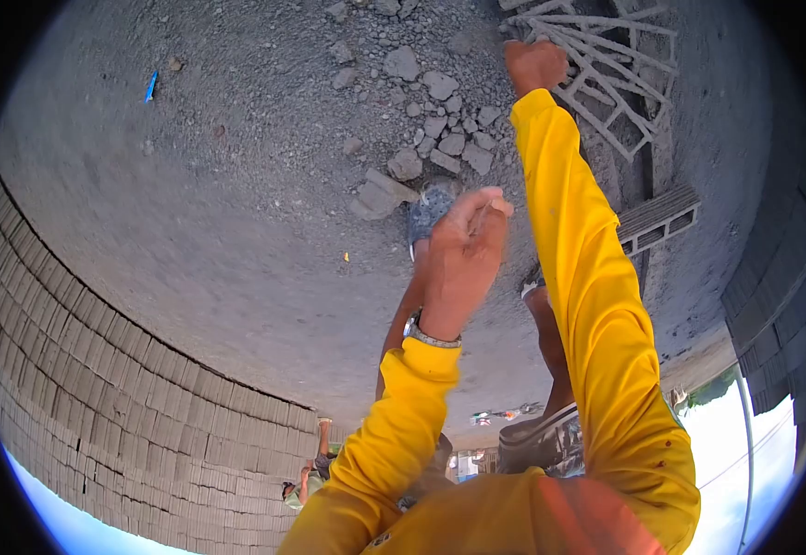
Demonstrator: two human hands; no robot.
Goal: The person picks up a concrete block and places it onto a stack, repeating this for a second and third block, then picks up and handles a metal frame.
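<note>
My left hand (463,264), with a watch (412,326) on its wrist, is raised over the ground with its fingers curled together. I cannot make out whether anything is between the fingertips. Farther forward, my right hand (537,67) is closed at the left edge of a dusty grey lattice of bars (611,79), which fans out to the right. The fingers hide the exact point of hold. Beside my right forearm lies a grey hollow block (662,220) with openings along its side. A shoe (433,208) shows just behind my left hand.
Broken grey chunks (440,139) and gravel lie ahead of my left hand. A blue scrap (151,86) is on the ground at the left. Stacked blocks form a long wall (125,388) on the left and another stack (773,314) on the right. Another person (306,481) is near the left wall.
</note>
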